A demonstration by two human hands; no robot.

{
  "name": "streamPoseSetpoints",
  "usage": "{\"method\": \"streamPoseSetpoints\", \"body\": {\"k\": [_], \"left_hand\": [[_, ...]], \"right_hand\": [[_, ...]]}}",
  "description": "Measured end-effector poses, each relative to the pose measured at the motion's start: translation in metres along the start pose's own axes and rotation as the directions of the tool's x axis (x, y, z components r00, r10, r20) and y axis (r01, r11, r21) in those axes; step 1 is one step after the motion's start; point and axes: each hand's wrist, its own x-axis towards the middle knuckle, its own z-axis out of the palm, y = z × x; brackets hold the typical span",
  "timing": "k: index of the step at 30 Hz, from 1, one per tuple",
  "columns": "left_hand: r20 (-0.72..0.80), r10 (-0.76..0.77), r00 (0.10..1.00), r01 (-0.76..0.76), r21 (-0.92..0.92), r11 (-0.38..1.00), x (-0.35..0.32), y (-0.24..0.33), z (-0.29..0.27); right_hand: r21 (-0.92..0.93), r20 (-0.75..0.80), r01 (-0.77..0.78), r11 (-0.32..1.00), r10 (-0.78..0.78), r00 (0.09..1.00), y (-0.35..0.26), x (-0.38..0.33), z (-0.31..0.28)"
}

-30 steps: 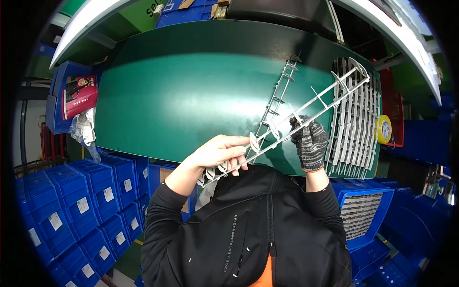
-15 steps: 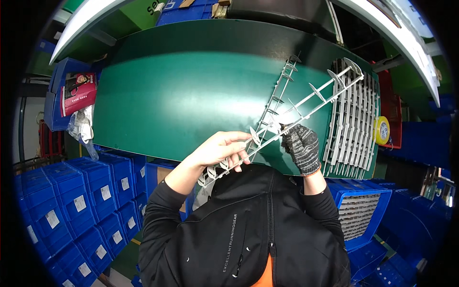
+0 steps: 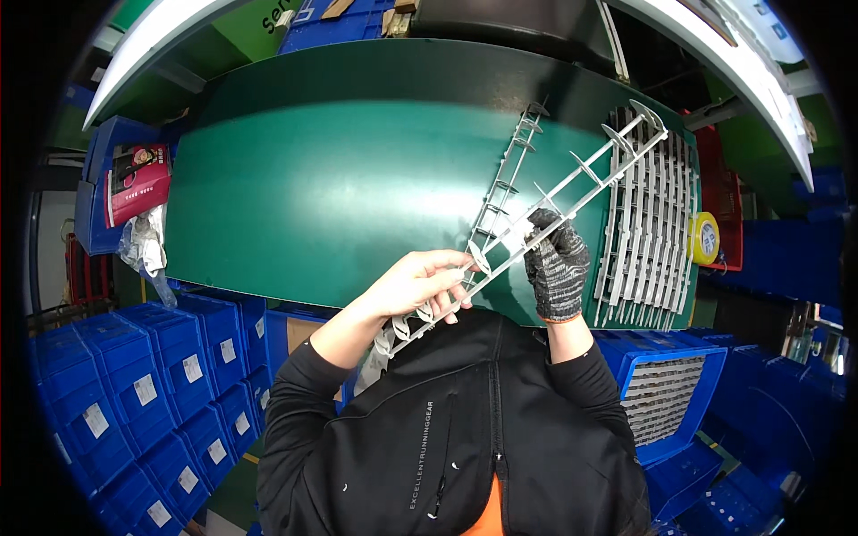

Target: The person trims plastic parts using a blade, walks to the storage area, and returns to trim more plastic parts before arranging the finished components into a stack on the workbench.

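Factory assembly station: green workbench (image 3: 340, 188) ahead of the gloved right hand (image 3: 556, 268), stacked blue parts crates (image 3: 134, 393) left, grey moulded plastic strips (image 3: 648, 223) just right.

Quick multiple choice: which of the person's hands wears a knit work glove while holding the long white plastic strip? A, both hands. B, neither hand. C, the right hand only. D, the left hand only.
C: the right hand is in a dark speckled knit glove gripping the white plastic strip, while the left hand holding its lower end is bare.
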Motion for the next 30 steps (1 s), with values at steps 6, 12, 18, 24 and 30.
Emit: {"method": "streamPoseSetpoints", "body": {"k": [6, 12, 18, 24, 30], "left_hand": [[0.044, 0.017, 0.999, -0.016, -0.028, 0.999, -0.001, -0.002, -0.003], [-0.021, 0.047, 0.999, -0.048, -0.051, 0.998, -0.004, -0.008, -0.013], [-0.081, 0.239, 0.968, -0.241, -0.013, 0.971, -0.002, -0.008, -0.020], [-0.036, 0.223, 0.974, -0.224, -0.031, 0.974, 0.000, -0.009, -0.013], [0.106, 0.165, 0.980, -0.157, -0.081, 0.984, -0.004, -0.012, -0.009]], "right_hand": [[-0.086, -0.016, 0.016, 0.996, -0.017, 1.000, 0.010, 0.002, -0.006], [-0.138, -0.099, -0.102, 0.985, 0.089, 0.991, 0.019, 0.006, -0.017], [0.048, 0.127, -0.233, 0.971, 0.225, 0.966, 0.011, -0.007, -0.023], [-0.314, 0.126, 0.222, 0.923, -0.191, 0.974, -0.010, 0.003, -0.004], [-0.069, 0.250, -0.210, 0.975, 0.221, 0.943, -0.038, 0.008, 0.007]]}}
